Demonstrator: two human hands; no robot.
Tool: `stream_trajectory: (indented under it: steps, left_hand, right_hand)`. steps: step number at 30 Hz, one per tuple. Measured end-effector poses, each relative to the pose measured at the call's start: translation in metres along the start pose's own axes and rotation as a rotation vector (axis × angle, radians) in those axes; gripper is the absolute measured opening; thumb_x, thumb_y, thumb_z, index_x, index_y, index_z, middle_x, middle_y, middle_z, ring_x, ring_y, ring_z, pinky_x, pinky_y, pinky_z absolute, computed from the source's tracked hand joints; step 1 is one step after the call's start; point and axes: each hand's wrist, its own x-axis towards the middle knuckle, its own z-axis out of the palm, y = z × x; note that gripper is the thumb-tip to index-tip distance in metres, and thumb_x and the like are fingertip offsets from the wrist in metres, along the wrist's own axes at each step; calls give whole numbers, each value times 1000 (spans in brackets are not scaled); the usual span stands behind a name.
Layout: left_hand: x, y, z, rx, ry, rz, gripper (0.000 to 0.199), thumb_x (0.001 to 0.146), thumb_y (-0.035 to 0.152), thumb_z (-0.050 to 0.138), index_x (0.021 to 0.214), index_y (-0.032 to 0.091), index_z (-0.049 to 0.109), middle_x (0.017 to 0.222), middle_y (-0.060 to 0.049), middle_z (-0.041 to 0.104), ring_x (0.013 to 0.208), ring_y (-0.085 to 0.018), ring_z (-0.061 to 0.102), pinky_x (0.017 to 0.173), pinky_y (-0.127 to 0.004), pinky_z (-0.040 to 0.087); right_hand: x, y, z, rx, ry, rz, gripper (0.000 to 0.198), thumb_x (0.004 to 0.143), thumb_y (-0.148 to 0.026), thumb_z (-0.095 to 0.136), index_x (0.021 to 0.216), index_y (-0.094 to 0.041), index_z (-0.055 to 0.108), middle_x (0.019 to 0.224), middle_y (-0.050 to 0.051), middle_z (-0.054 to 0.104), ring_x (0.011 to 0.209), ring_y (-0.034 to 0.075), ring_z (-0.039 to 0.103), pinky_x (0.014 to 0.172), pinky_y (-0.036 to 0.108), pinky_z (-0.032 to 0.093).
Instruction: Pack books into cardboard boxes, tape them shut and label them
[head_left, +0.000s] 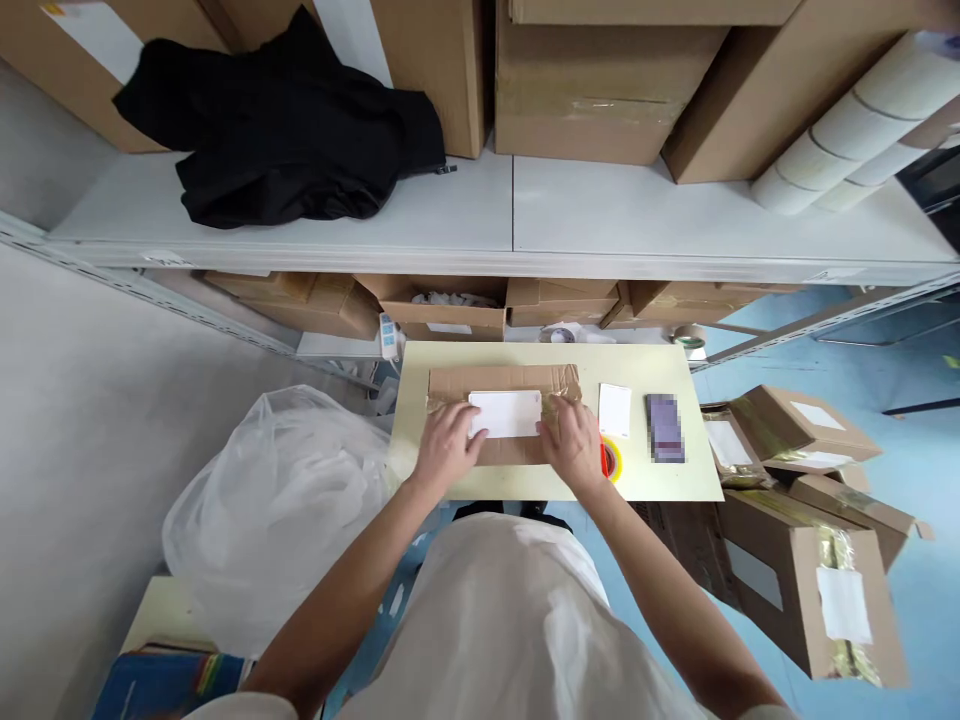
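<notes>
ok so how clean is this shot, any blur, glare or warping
Head view throughout: wide-angle stretch seems strongest near the edges, as on the forearms; the phone-like item is pixelated; the white label looks bright, its print too small to read; the black cloth loses fold detail; shadows look soft.

our left hand (448,442) and right hand (574,445) touching a white label (505,413), brown cardboard (511,453) beneath, tape roll (616,460) on our worktop (660,483)

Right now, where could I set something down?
Bare table shows left of the cardboard box and nearside of the purple item. The upper shelf's front is bare between black garment and white rolls. Crowded: around the right hand, with tape, box and card.
</notes>
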Motion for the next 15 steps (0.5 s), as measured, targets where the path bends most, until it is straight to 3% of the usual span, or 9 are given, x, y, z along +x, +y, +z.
stream_trajectory:
  steps: [2,5,9,15]
  left_hand:
    - [5,11,5,49,-103,143,44,92,34,42,131,14,51,140,-13,50,133,-27,41,108,-42,33]
    - [13,16,17,146,-244,132,59,93,32,37,146,9,31,154,-14,29,144,-29,22,114,-50,22]
    - [13,9,31,212,-291,59,63,93,37,33,150,12,22,157,-12,22,145,-27,18,115,-55,16]
    - [14,3,31,258,-240,-132,70,93,47,33,151,10,19,157,-14,19,146,-30,15,113,-62,12]
  right_hand:
    - [-1,-15,8,44,-83,-158,57,93,-46,41,138,-11,43,135,19,52,128,30,44,102,45,38]
    - [0,-29,26,16,-224,-233,72,93,-55,34,146,-6,32,149,18,38,140,29,29,111,46,27]
    - [-6,-22,42,-91,-273,-179,72,94,-58,29,149,-11,28,154,13,30,143,28,24,115,51,15]
    - [-14,-9,32,-210,-194,-11,75,93,-59,29,150,-9,24,154,17,28,143,30,22,113,56,11]
